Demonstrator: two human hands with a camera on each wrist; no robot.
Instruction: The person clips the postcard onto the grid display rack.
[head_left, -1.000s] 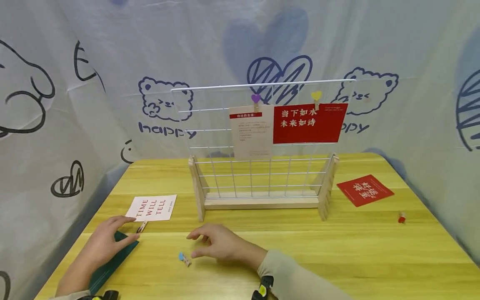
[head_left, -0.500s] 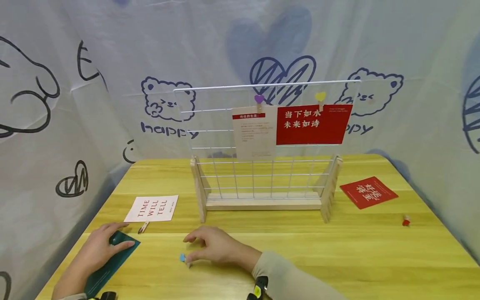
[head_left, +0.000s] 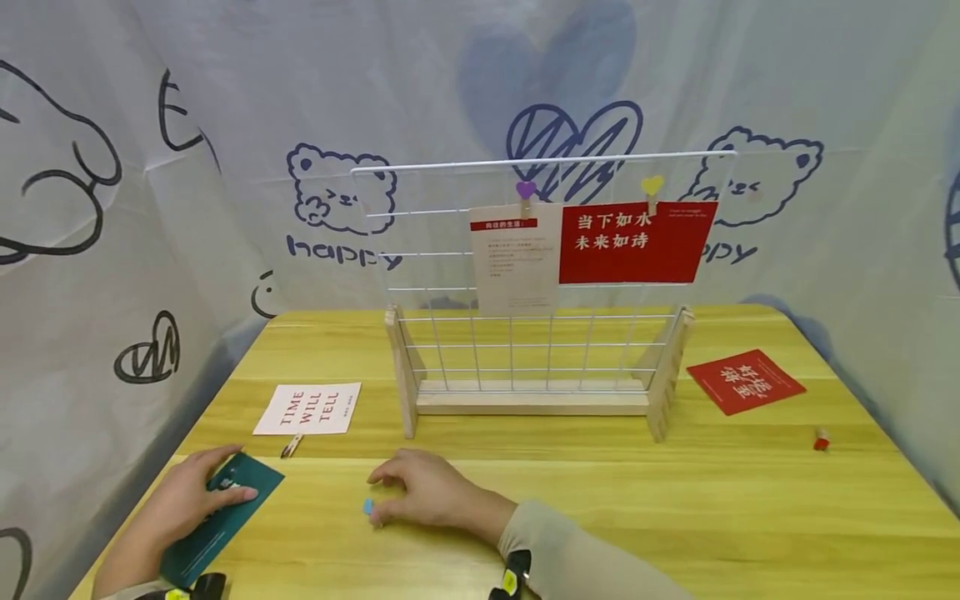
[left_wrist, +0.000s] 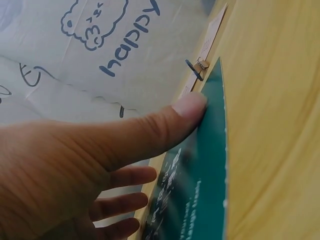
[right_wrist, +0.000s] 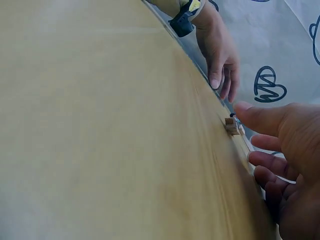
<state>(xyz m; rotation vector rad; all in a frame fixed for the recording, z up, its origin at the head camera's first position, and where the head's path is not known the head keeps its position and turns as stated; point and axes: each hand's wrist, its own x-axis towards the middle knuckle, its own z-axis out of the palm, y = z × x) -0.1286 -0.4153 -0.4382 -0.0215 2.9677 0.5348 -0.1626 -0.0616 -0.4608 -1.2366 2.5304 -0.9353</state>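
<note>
My left hand (head_left: pixel 186 497) is spread over a dark green card (head_left: pixel 197 546) on the table. Its straight thumb lies over the card near the right edge, and the fingers reach past the opposite edge. In the left wrist view, the thumb and fingers of the left hand (left_wrist: pixel 100 155) stand apart. My right hand (head_left: pixel 427 490) is low over the table, thumb beside a small wooden clothespin with a blue heart (head_left: pixel 367 506). The thumb hides most of that clothespin in the head view. The right wrist view shows the clothespin (right_wrist: pixel 232 125) beside the thumb, with a gap between thumb and fingers.
A white wire grid rack (head_left: pixel 525 358) holds a cream card (head_left: pixel 516 267) and a red card (head_left: pixel 637 250), clipped with heart clothespins. A white card (head_left: pixel 307 408) and a clothespin (head_left: pixel 292 447) lie left; another red card (head_left: pixel 746 381) and red clothespin (head_left: pixel 821 440) lie right.
My left hand has drawn back left, uncovering more of the green card. My right hand has moved slightly left, its thumb now covering most of the blue-heart clothespin.
</note>
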